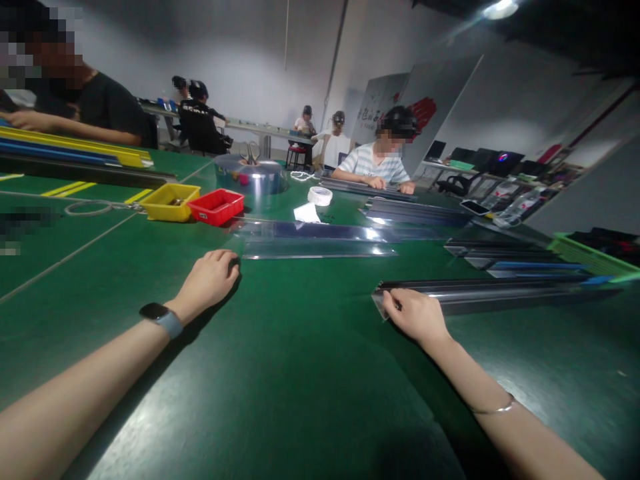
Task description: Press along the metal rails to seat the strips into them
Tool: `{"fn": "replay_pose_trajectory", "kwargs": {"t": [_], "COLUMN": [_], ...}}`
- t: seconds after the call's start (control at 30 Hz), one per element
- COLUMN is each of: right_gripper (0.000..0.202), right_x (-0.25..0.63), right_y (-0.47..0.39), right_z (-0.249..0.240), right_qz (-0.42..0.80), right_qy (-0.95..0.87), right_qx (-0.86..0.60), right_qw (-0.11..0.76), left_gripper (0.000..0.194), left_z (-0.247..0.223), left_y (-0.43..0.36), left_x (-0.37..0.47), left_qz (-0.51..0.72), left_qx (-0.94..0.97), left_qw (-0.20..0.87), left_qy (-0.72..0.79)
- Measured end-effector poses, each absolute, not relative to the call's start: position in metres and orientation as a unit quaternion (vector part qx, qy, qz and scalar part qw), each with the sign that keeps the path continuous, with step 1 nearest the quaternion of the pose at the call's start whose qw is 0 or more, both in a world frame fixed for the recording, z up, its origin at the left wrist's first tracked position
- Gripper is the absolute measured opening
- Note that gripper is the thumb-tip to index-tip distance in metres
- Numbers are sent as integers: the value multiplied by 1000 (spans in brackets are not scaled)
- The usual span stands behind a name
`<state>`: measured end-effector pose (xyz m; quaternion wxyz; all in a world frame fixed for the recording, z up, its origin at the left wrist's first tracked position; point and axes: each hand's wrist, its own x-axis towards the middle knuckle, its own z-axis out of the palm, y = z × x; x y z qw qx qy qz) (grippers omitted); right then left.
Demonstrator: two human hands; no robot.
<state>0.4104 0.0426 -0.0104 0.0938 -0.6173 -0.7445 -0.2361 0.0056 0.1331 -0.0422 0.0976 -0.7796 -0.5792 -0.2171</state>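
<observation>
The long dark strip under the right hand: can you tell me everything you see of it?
The long dark strip looks like glossy plastic, nearly black, with lines along its length and a pale streak of reflected light. A clear, angled edge shows at its left end. It lies on the green table, stretching toward the right of the view. The right hand touches its left end; its exact cross-section is unclear.
</observation>
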Motion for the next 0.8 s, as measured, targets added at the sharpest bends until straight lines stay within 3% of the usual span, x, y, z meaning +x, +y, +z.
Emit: {"fn": "replay_pose_trajectory", "kwargs": {"t": [0.43,0.8], "right_gripper": [39,32], "right_x": [463,524], "right_y": [64,71], "right_z": [-23,-31], "right_qz": [-261,-256], "right_qy": [-729,-659], "right_qx": [-624,-705], "right_qw": [103,49], "left_gripper": [36,37], "left_z": [-40,-40], "left_y": [131,131], "left_x": [6,5], "left_qz": [-186,-183], "left_qx": [-784,-786], "left_qw": [109,115], "left_qy": [-582,-579]}}
